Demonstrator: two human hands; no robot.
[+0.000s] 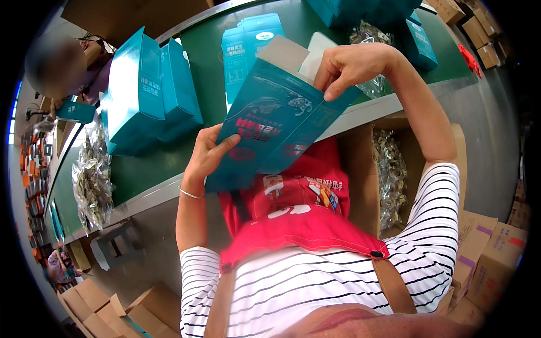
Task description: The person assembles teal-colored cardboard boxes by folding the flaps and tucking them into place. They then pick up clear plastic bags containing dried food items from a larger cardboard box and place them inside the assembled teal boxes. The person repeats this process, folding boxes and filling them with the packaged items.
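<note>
Person's L hand [209, 151] has the teal box [262, 121] gripped low on its L side, thumb on the front panel, other fingers out of sight behind. R hand [354, 65] is up at the box's top end, fingers bent, thumb & forefinger pinching the rim; can't tell how far the other fingertips go in. Box is tilted, held in front of the red apron [296, 225], btw the person & the green table [141, 177], top flaps up. Bracelet [191, 195] on the L wrist

On the table, L side: two more teal boxes, a big one [132, 93] w/ another [177, 90] just beside it, then a clear bag [93, 174] w/ dried brownish stuff nr the table's edge. Straight ahead, partly behind the held box, another teal carton [248, 53]. Similar bag [369, 34] past the R hand, plus a teal box [421, 45] nr it. Below the R forearm, an open cardboard box [360, 188] w/ clear bags [389, 174] inside. Co-worker across at far L, small teal box [76, 111] nr them
</note>
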